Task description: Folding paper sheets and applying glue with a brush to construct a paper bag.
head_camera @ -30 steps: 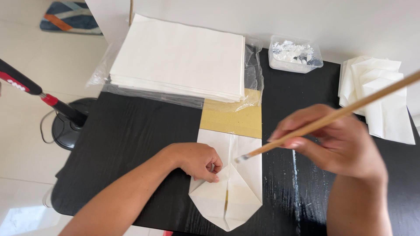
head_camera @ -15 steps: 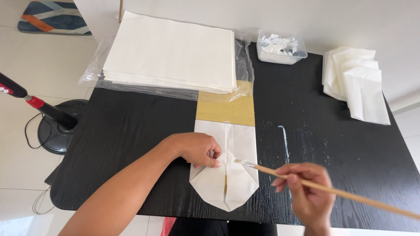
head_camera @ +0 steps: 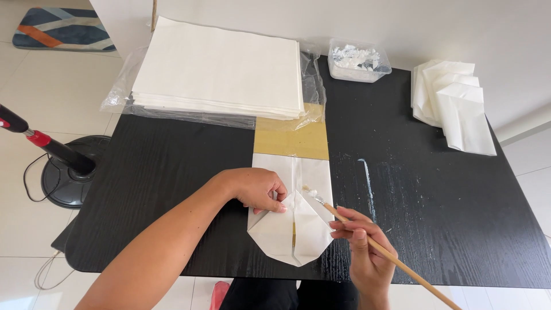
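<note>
A folded white paper piece (head_camera: 291,221) lies near the front edge of the black surface (head_camera: 172,172), its pointed end toward that edge and a yellow-brown cardboard strip (head_camera: 291,139) showing beyond its far end. The left hand (head_camera: 258,189) rests on the left flap, fingers curled, fingertips (head_camera: 279,208) pressing the paper flat. The right hand (head_camera: 361,250) is clenched around a thin wooden brush (head_camera: 376,248), whose tip touches the paper just right of the centre fold, beside a small white blob of paste.

Toward the far edge sits a thick stack of white sheets (head_camera: 221,66) on clear plastic wrapping (head_camera: 310,97). Just right of it stands a small clear tub (head_camera: 359,62) holding white paste. At the far right corner lies a pile of finished folded papers (head_camera: 456,106). Pale smears (head_camera: 367,181) streak the surface right of the paper piece. On the floor beyond the left edge stands a fan base (head_camera: 69,172) with a red and black pole, and a patterned mat (head_camera: 57,28) lies further off.
</note>
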